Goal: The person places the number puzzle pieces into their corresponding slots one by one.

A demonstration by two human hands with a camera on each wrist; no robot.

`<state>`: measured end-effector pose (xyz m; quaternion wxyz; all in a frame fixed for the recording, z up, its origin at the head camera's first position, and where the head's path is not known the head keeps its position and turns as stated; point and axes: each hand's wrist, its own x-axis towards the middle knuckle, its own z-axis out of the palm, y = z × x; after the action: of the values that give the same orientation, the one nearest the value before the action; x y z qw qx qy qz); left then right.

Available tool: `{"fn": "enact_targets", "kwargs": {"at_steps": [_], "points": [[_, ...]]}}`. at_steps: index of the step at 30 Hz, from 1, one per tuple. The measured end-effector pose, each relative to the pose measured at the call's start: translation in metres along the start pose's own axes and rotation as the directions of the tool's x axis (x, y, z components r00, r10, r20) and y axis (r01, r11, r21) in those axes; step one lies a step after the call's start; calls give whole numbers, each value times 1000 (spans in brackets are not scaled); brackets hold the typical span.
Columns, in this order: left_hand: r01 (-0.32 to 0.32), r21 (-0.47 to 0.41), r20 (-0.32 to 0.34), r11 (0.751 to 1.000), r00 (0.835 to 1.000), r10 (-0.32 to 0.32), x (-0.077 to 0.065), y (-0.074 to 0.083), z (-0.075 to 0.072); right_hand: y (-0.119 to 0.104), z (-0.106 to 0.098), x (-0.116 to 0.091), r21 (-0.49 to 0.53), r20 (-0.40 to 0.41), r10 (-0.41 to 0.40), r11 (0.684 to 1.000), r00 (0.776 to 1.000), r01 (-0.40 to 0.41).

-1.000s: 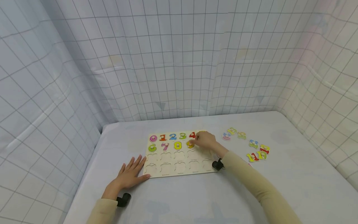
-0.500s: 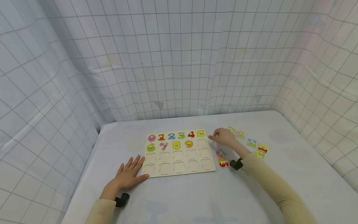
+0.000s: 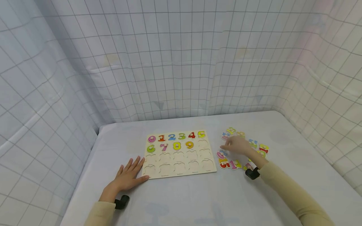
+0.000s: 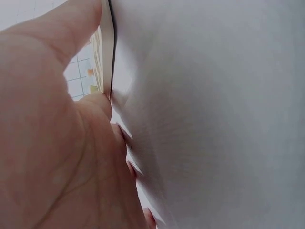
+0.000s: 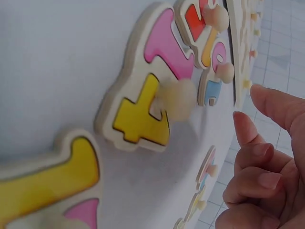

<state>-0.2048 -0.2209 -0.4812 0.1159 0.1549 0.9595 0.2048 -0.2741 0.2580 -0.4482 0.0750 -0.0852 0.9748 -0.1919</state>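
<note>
Your left hand (image 3: 128, 179) lies with fingers spread, its thumb touching the near-left corner of the rectangular pale-wood number board (image 3: 180, 171); the board's long axis runs left-right on the white-covered counter (image 3: 181, 201), numeral tops pointing away from you. Your right hand (image 3: 238, 145), thumb and forefinger slightly apart, grips nothing, near colourful knobbed wooden number pieces (image 3: 235, 164) right of the board.

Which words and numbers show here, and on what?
"0": upper pink piece
"1": orange-red piece
"2": blue piece
"3": upper green piece
"4": red piece
"5": upper yellow piece
"6": lower green piece
"7": lower pink piece
"8": lower yellow piece
"9": orange piece
Board words: too small.
Loose pieces: too blurred or turned.
</note>
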Motion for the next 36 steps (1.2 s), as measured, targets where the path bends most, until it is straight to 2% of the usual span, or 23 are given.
{"fn": "enact_targets", "kwargs": {"at_steps": [9, 14, 17, 25, 30, 36], "points": [[-8, -7, 3, 1000, 1000, 8, -1, 0, 0, -13, 17, -6, -29, 76, 97, 995, 992, -95], [-30, -12, -6, 999, 1000, 30, 0, -3, 2, -20, 20, -8, -65, 78, 160, 986, 984, -155], [-38, -14, -16, 999, 999, 38, 1, -5, 4, -23, 21, -10, -69, 75, 171, 984, 982, -166], [-59, -35, -33, 998, 998, 58, 2, -13, 8, -26, 24, -14, -49, 31, 133, 990, 991, -131], [-39, -6, -31, 999, 999, 39, 4, -15, 12, -26, 25, -16, -33, 23, 104, 994, 994, -103], [-32, 16, -51, 999, 998, 33, 8, -18, 16, -27, 22, -12, -61, 21, 75, 995, 997, -74]]}}
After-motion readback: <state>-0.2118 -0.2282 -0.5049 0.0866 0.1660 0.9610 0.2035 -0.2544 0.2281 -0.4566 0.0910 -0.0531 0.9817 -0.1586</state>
